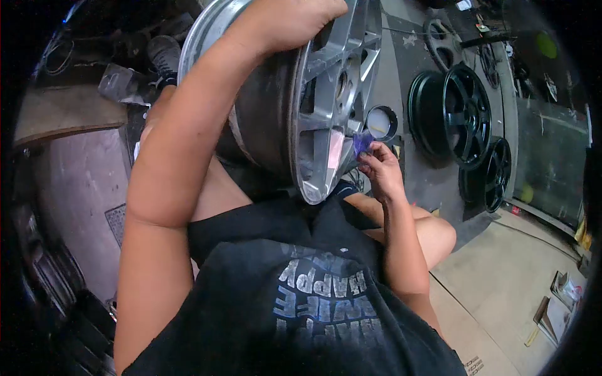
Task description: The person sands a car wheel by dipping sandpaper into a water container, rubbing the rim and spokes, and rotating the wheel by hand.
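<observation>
i'd have the right hand (384, 172), pinching that purple scrap (361, 143), smooth the pink patch (335, 149) evenly, the left hand (296, 24) showing no clear grip.

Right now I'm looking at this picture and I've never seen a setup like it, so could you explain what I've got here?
There's no machine: these are a person's bare hands, seen from one camera worn on the head, facing forward and down. That's why the dark shirt fills the bottom. In front is a silver wheel. The left hand is over its top; the right hand pinches a small purple piece beside a pink patch on a spoke. I can't tell its material. Nearby is a round container with pale contents, and farther right, dark wheels.
</observation>
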A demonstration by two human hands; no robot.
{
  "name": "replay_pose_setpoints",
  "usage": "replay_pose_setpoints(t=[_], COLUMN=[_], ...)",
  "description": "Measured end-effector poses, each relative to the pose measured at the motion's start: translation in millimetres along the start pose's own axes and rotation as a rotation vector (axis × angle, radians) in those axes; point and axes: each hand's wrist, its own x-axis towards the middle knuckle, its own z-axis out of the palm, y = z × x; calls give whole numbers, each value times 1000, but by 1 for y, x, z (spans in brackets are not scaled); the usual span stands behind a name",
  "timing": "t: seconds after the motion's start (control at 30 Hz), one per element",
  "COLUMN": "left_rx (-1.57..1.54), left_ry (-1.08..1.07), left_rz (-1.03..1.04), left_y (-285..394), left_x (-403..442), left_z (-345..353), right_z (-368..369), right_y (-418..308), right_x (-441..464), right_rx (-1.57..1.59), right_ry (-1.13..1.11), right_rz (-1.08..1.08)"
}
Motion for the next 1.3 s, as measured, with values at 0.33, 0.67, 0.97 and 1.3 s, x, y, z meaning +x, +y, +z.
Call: replay_pose_setpoints(t=[0.33, 0.67, 0.97, 1.3], left_rx=[-29, -2, 5, -55], left_ry=[63, 86, 82, 76], left_rz=[-171, -209, -108, -102], left_y=[16, 16, 5, 2], left_x=[-5, -3, -2, -2], left_z=[-4, -16, -22, -19], right_z=[5, 7, 14, 19], right_y=[-2, 14, 14, 10], right_x=[15, 30, 25, 31], right_rx=[276, -159, -154, -412], right_ry=[-94, -45, -59, -12], right_rz=[19, -71, -77, -159])
